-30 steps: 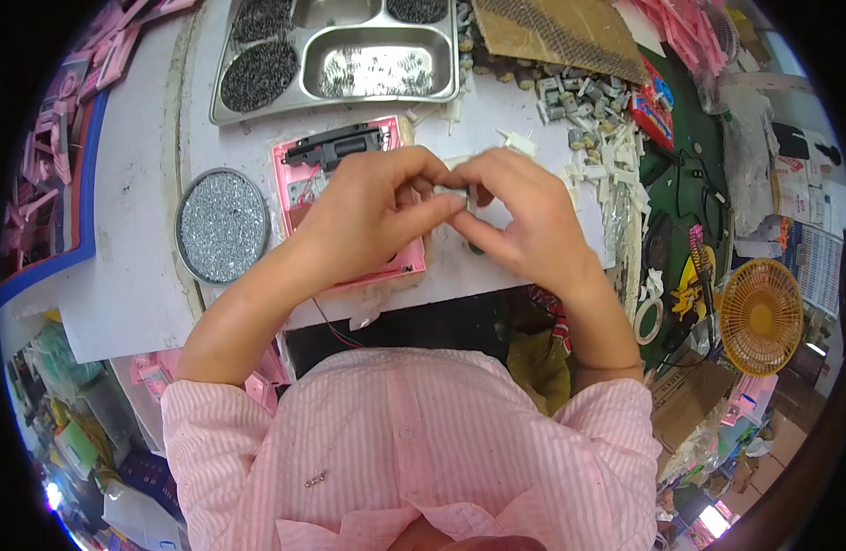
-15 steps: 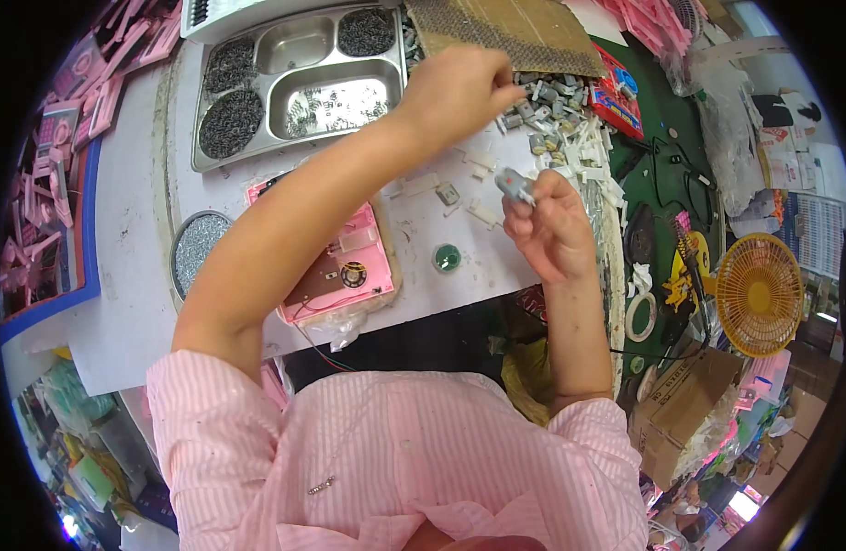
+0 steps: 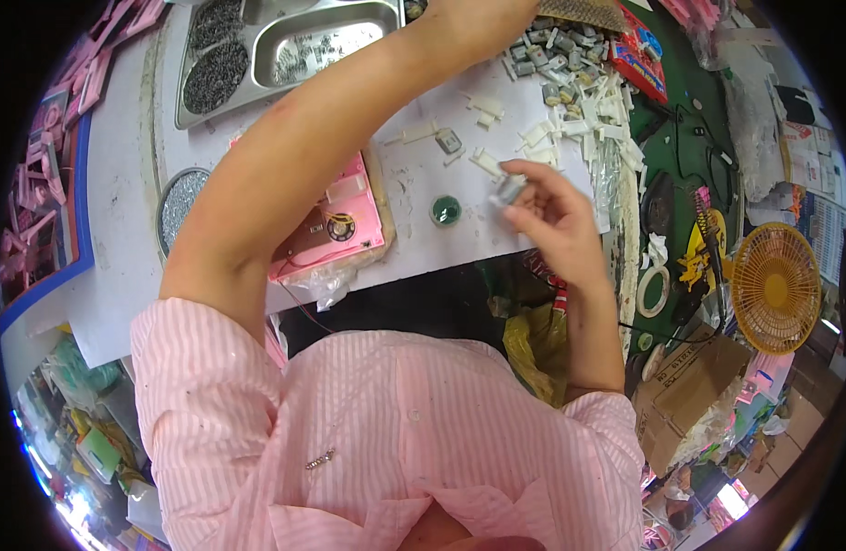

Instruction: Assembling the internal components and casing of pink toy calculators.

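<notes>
Small grey motor (image 3: 508, 190) pinched in right hand (image 3: 547, 216), left hand (image 3: 478, 18) outstretched (far).

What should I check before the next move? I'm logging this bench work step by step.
1. Right hand grips the small silver part in its fingertips: ok.
2. Left hand has reached the pile of grey parts at the far edge: ok; whether it holds one, cannot tell.
3. Pink housing lies open on the white work surface, wires exposed: ok.
4. Green round piece lies free, untouched: ok.
5. Steel tray of screws within reach: ok.
</notes>
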{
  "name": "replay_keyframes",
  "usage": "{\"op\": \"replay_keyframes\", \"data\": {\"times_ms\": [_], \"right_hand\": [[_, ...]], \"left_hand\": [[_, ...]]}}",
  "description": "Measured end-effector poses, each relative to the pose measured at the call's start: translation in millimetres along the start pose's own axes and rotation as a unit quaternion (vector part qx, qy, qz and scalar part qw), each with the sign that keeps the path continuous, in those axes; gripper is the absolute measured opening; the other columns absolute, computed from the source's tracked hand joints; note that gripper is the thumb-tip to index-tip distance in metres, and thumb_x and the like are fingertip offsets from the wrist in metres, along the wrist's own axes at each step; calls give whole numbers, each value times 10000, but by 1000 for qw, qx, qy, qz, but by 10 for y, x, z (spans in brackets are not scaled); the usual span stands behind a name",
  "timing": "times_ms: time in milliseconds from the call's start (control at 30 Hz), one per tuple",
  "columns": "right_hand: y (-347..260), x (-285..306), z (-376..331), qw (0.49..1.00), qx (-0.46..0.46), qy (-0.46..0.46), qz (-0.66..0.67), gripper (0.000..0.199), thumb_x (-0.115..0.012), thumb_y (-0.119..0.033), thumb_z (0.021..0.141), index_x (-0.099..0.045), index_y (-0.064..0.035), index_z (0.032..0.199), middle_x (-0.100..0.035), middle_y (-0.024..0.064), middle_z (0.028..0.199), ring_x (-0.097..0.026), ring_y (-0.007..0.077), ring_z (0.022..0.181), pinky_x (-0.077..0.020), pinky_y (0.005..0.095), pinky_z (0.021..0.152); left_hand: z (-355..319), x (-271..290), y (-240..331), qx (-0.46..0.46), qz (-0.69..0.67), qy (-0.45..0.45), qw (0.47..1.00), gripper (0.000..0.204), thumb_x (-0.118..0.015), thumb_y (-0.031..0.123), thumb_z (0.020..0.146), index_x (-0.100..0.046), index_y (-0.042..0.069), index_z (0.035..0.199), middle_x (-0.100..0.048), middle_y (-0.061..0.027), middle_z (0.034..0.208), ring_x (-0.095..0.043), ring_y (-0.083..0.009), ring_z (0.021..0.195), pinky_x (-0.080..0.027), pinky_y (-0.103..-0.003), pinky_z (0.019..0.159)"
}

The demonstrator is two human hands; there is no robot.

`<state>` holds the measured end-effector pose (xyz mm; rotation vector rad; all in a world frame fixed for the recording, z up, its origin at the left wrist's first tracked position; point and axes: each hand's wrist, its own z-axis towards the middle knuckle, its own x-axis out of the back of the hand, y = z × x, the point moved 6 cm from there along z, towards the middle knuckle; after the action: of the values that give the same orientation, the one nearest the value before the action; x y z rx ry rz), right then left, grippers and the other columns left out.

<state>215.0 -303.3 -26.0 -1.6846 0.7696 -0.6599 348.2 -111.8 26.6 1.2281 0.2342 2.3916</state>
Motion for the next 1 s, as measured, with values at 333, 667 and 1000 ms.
{"op": "replay_keyframes", "data": {"times_ms": [333,667,1000], "right_hand": [[-26,-231,62,992,40,-29,-117,418,-687,-15,872,-627,-23,1285,-565,-21,797,-486,45,706,-418,202,654],[-74,-216,31,993,43,-30,-105,438,-683,0,860,-630,-29,1294,-584,-16,802,-493,45,701,-426,202,652],[-8,-138,-61,995,22,1,-96,406,-685,-14,882,-624,-15,1284,-540,-32,787,-449,36,679,-398,194,631]], "left_hand": [[-205,274,-144,30,-65,-16,997,167,-645,165,837,-671,0,828,-679,-213,838,-655,-408,829,-516,-503,779],[143,-109,-19,97,24,-100,990,249,-674,274,842,-722,30,835,-717,-194,866,-705,-360,841,-529,-503,772],[137,-296,7,21,-26,37,999,179,-613,193,856,-706,39,853,-701,-200,843,-693,-384,804,-535,-508,732]]}}
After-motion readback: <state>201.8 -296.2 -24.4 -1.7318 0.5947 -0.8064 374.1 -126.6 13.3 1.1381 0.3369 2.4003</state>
